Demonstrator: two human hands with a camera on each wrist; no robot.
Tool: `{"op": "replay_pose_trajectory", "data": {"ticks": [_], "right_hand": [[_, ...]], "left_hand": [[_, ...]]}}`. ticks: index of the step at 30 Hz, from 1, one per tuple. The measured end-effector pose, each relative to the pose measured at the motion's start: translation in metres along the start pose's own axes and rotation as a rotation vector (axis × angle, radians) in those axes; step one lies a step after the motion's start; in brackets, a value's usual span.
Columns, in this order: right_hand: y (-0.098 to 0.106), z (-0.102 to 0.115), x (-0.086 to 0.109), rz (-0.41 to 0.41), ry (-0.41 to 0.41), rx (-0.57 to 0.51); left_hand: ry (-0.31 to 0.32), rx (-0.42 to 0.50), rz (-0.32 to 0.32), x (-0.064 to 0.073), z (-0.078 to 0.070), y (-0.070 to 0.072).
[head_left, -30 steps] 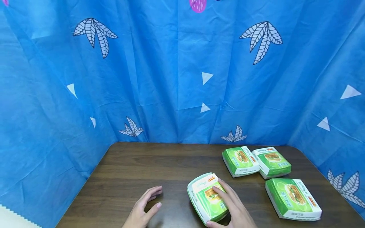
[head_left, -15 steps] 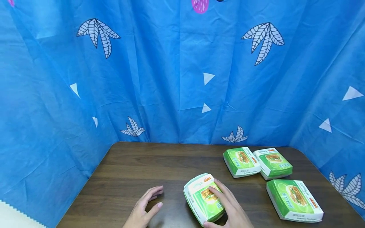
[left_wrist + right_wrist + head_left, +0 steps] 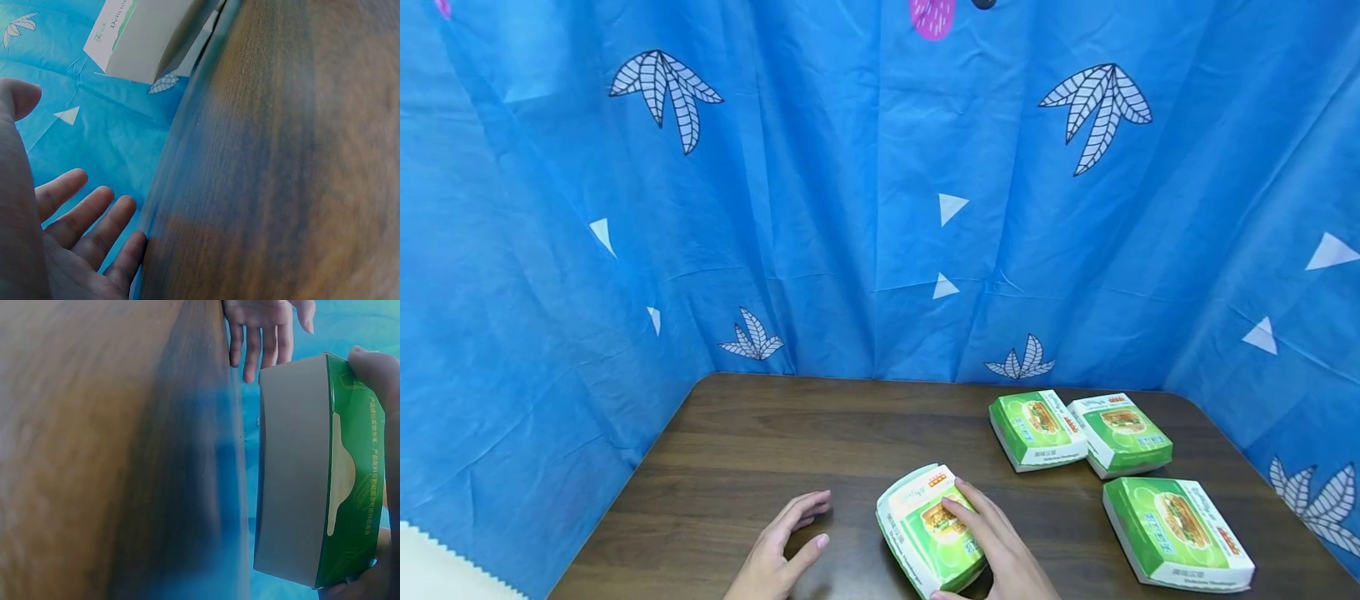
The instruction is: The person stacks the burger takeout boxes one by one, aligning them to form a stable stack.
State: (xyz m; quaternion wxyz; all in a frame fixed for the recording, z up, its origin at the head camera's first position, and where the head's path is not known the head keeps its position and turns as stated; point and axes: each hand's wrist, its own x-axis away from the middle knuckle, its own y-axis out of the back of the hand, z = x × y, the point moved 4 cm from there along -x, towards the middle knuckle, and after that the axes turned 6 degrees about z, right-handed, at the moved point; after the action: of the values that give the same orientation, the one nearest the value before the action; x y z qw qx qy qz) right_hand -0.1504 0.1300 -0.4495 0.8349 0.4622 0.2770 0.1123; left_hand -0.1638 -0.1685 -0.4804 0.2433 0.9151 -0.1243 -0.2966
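Where the table (image 3: pixel 737 500) comes nearest the person, left hand (image 3: pixel 778 550): fingers apart and lightly bent, holding nothing, little-finger side low along the wood, palm facing inward, probably a resting posture. Right hand (image 3: pixel 1007 558): clamped on one box, fingers over its top and right edge, thumb at the near end; this spread likely suits a light carton, taking it by its edges without crushing the lid. Held box (image 3: pixel 913 527): green and white, burger picture upward, tilted, between the two hands; the wrist views suggest its underside is off the wood, apparently borne by the right hand alone. Side box (image 3: pixel 1180 533): same print, lying flat to the right, well apart from the held one. Beyond it, left back box (image 3: pixel 1037 429) and right back box (image 3: pixel 1122 433): flat, side by side, whether touching cannot be told; differing angles suggest loose placing, pictures up for easy recognition. Curtain (image 3: pixel 820 208): blue, leaves and triangles, hung around the far edge, presumably as backdrop.
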Motion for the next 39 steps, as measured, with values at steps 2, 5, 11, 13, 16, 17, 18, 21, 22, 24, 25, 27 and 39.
{"op": "replay_pose_trajectory", "data": {"ticks": [2, 5, 11, 13, 16, 17, 18, 21, 22, 24, 25, 27, 39], "right_hand": [[-0.001, -0.001, 0.0, 0.007, 0.015, -0.005], [-0.003, -0.003, 0.0, 0.063, -0.011, -0.048], [-0.006, -0.008, -0.002, 0.145, -0.04, -0.103], [-0.006, -0.009, -0.002, 0.159, -0.037, -0.108], [-0.006, -0.01, -0.002, 0.187, -0.048, -0.112], [-0.006, -0.01, -0.002, 0.185, -0.04, -0.113], [-0.007, -0.01, -0.002, 0.193, -0.043, -0.12], [-0.008, -0.009, -0.002, 0.218, -0.051, -0.136], [-0.009, -0.01, -0.002, 0.231, -0.064, -0.145], [-0.01, -0.01, -0.002, 0.24, -0.066, -0.149], [-0.01, -0.01, -0.002, 0.244, -0.07, -0.152], [-0.01, -0.01, -0.002, 0.239, -0.064, -0.147], [-0.013, -0.01, -0.001, 0.196, -0.008, -0.075]], "left_hand": [[0.003, 0.0, -0.003, 0.0, 0.0, 0.0], [0.007, 0.008, -0.002, 0.0, 0.0, 0.0], [0.049, 0.031, -0.004, 0.0, 0.001, -0.001], [0.048, 0.027, -0.003, 0.0, 0.001, 0.0], [0.038, 0.024, -0.005, -0.001, 0.0, 0.0], [0.028, 0.018, -0.007, -0.001, -0.001, 0.0], [0.019, 0.012, -0.008, -0.001, -0.001, 0.0], [0.005, 0.002, -0.011, -0.001, -0.002, 0.0], [0.008, 0.002, -0.012, -0.001, -0.003, 0.0], [0.013, 0.003, -0.01, -0.001, -0.003, 0.0], [0.019, 0.006, -0.009, -0.001, -0.003, 0.0], [0.025, 0.008, -0.007, -0.001, -0.003, 0.001], [0.011, -0.004, -0.013, -0.001, -0.003, 0.001]]}}
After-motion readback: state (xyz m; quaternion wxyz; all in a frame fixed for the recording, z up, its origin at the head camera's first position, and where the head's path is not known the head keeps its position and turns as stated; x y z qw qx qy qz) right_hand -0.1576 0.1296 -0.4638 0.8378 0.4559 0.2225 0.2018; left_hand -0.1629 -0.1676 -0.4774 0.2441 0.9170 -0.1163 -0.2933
